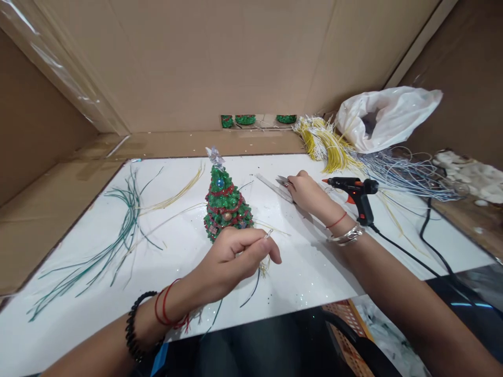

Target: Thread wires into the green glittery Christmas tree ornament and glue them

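Observation:
Near the middle, my left hand [239, 254] is closed in a pinch. A small clear, shiny piece [269, 233] sticks up between its thumb and forefinger; its exact kind is too small to make out. Just behind that hand a miniature Christmas tree [226, 201] stands upright, decked with red garland and baubles, a pale star on its tip. Farther right, my right hand [308, 192] is closed around small scissors [283, 181], whose blades point left and whose handles are hidden. A clear ruler [273, 187] lies beside its fingers.
Green wires [128, 220] and yellow wires [178, 193] spread at left. A black glue gun [356, 193] trails its cord at right. Behind it are bundled yellow wires [334, 152], grey-blue wires [408, 173] and a white plastic bag [387, 118]. Cardboard walls [220, 63] enclose the white table [173, 162].

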Action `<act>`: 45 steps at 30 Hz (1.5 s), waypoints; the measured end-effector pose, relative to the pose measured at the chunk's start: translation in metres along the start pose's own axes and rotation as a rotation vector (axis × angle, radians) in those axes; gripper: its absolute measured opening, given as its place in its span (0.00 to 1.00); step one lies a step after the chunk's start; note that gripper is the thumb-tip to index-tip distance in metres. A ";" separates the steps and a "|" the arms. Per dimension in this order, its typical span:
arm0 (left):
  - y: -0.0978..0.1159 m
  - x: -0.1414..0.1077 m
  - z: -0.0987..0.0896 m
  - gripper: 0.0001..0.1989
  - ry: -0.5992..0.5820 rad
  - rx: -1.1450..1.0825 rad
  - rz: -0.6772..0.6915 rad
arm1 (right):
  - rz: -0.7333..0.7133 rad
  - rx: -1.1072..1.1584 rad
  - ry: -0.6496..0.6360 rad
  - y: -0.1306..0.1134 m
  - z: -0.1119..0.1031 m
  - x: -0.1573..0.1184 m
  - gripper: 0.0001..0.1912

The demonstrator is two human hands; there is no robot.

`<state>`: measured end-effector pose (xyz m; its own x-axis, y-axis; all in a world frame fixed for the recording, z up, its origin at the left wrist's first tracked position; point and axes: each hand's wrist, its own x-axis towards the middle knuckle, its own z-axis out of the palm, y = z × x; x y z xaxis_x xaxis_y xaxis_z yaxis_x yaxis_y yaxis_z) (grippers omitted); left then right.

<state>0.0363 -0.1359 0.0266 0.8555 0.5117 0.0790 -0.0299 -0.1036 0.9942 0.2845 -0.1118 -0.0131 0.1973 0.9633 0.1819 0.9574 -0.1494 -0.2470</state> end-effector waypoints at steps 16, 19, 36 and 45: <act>0.004 0.000 0.009 0.20 0.160 0.216 -0.013 | -0.865 0.814 0.131 -0.072 -0.040 -0.056 0.17; 0.001 -0.003 0.012 0.19 0.095 0.090 -0.119 | -0.682 1.003 0.470 -0.065 -0.042 -0.047 0.16; -0.002 -0.002 0.017 0.20 0.113 -0.062 -0.128 | -0.651 1.218 0.296 -0.067 -0.031 -0.051 0.12; 0.007 0.000 0.003 0.19 0.085 0.239 -0.080 | -0.833 0.975 0.383 -0.069 -0.027 -0.045 0.07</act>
<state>0.0381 -0.1392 0.0336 0.8035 0.5951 0.0169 0.1678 -0.2535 0.9527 0.2150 -0.1512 0.0213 -0.1682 0.5415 0.8237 0.3118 0.8219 -0.4767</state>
